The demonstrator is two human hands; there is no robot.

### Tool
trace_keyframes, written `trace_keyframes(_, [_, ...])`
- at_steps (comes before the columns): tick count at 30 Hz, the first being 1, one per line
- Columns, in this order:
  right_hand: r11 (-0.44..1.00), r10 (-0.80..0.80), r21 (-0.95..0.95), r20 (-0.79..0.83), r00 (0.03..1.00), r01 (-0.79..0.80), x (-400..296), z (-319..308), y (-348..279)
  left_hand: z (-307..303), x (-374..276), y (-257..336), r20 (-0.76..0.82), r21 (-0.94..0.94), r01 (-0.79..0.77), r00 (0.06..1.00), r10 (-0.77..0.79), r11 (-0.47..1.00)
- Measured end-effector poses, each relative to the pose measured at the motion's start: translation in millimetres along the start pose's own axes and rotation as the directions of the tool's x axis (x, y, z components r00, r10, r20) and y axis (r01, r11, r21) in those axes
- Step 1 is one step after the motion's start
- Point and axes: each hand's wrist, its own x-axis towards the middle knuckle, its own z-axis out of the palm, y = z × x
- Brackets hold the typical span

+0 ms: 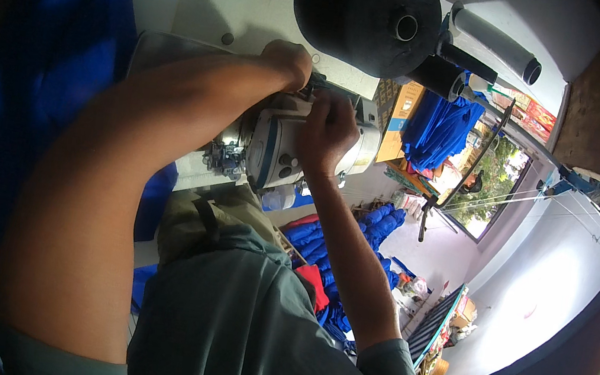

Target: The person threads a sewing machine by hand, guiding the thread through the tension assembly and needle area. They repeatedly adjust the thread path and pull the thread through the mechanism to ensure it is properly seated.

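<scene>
A white sewing machine [276, 151], which looks like an overlock, stands on the pale table before me. My left hand [291, 65] reaches over to its far side, close to some dark parts [318, 82] behind the machine head. Its fingers are mostly hidden, so I cannot tell what they hold. Over the machine's top, my right hand [330, 129] has its fingers bent and drawn together beside the same dark parts. Whether anything thin is pinched there is too dark to see. The looper and presser area [225, 157] shows uncovered below my left forearm.
A large black thread cone [365, 18] hangs close above my hands, with more cones [492, 39] beside it. Blue cloth [61, 74] lies at the left. Folded blue cloth [442, 129] rests by a cardboard box [398, 118]. Blue bundles [315, 243] lie at my right.
</scene>
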Motion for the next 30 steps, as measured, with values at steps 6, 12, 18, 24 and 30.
trace_keyframes(6, [1.0,0.001,-0.012,0.011,1.0,-0.001,-1.5,1.5,-4.1,4.8,1.7,0.0,0.009,-0.034,0.021,1.0,-0.02,0.999])
trace_keyframes(12, [0.994,0.044,-0.1,0.022,0.999,-0.041,1.5,0.9,-6.4,6.2,7.3,-15.0,-0.011,-0.03,0.04,0.999,-0.04,0.999])
trace_keyframes(18, [0.995,0.032,-0.096,0.012,0.999,-0.03,1.0,1.2,-2.6,-6.4,9.3,-48.6,0.155,0.021,-0.198,0.969,0.192,0.98])
trace_keyframes(24, [0.992,0.121,-0.039,0.004,0.993,-0.121,2.2,4.7,-11.5,-7.4,14.4,-50.6,0.159,0.013,-0.171,0.973,0.167,0.985])
trace_keyframes(30, [0.987,0.14,-0.076,-0.012,0.99,-0.14,2.3,4.9,-4.2,-8.6,9.0,-47.3,0.134,-0.036,-0.184,0.973,0.187,0.982])
